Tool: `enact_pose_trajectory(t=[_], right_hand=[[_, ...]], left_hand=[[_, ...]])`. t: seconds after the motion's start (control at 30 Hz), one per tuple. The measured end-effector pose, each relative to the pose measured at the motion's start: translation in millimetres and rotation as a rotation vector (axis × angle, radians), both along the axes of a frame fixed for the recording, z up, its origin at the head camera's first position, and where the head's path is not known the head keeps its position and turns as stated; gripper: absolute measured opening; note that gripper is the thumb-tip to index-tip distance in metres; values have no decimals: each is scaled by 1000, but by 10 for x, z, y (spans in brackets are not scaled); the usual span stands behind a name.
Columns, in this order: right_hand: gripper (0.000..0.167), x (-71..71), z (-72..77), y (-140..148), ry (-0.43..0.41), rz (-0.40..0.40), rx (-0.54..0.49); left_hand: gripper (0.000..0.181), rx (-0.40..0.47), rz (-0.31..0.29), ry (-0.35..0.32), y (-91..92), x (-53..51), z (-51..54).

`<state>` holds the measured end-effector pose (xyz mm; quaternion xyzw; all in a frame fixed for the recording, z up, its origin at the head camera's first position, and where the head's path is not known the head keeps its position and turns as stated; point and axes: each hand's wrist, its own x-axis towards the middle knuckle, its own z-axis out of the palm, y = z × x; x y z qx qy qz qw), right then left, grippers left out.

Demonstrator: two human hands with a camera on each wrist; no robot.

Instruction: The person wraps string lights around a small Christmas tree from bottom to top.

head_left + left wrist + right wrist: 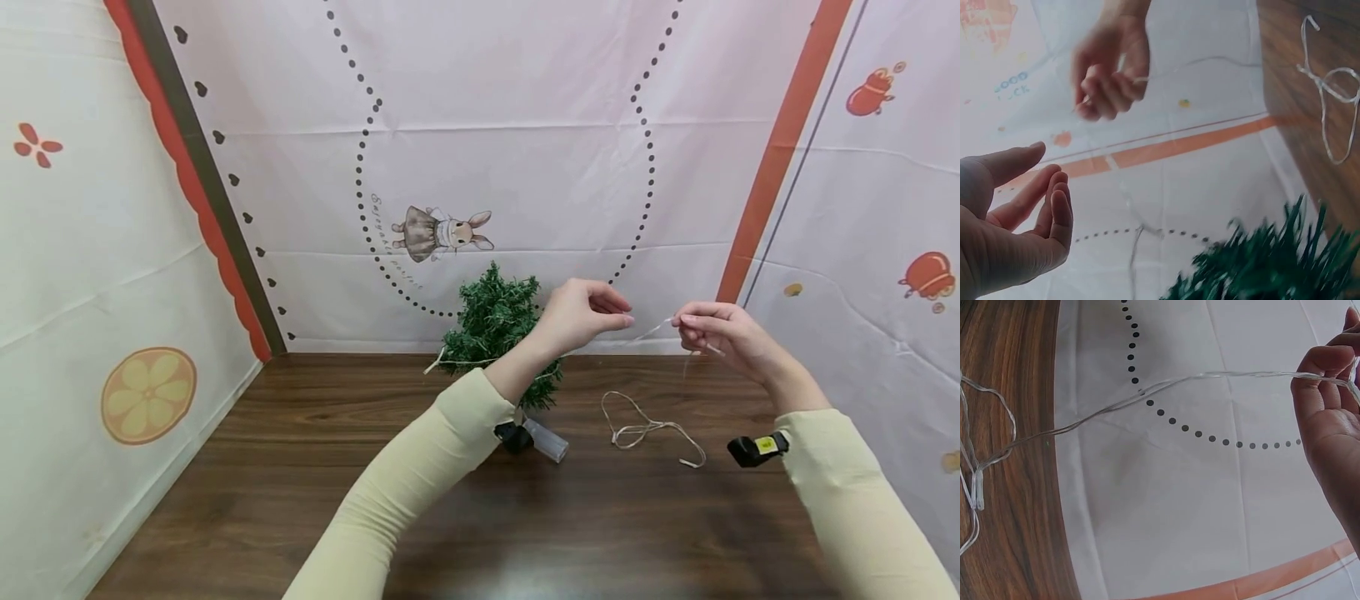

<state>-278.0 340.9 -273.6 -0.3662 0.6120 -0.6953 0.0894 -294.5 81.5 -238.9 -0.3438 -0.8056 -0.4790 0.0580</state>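
Left hand [577, 317]: my fingers [1060, 215] are loosely bent, a gap to the thumb, holding nothing, just beside the tree [491, 312] at its three o'clock.
Right hand [723, 333]: I pinch the string [1210, 374] between bent fingers.
String: more lies looped on the worktop [637, 525], at the tree's four o'clock.
Clear case [547, 440]: tree's five o'clock.

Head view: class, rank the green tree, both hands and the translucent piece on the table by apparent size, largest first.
1. Green tree, though partly hidden
2. Left hand and right hand: too alike to rank
3. Translucent piece
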Motion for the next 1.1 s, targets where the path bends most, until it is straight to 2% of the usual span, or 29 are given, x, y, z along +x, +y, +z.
enact_pose_trajectory(t=[0.23, 0.4, 0.57, 0.7, 0.83, 0.93, 1.1], right_hand=[[37, 4, 3, -70, 37, -96, 83], [33, -3, 5, -108, 60, -142, 124], [27, -11, 25, -127, 78, -171, 166], [27, -4, 3, -98, 81, -187, 208], [30, 20, -81, -9, 56, -175, 173], [32, 38, -165, 88, 62, -166, 137], [37, 66, -276, 267, 40, -151, 52]], left_hand=[[14, -41, 28, -3, 215, 12, -101], [10, -39, 31, -14, 285, 32, -72], [6, -84, 74, 1, 303, 26, -35], [6, -112, 79, -9, 273, -2, -42], [10, -85, 58, -62, 179, -16, -32], [12, -51, 55, -101, 87, -22, 13], [10, -27, 76, -128, -57, -46, 138]])
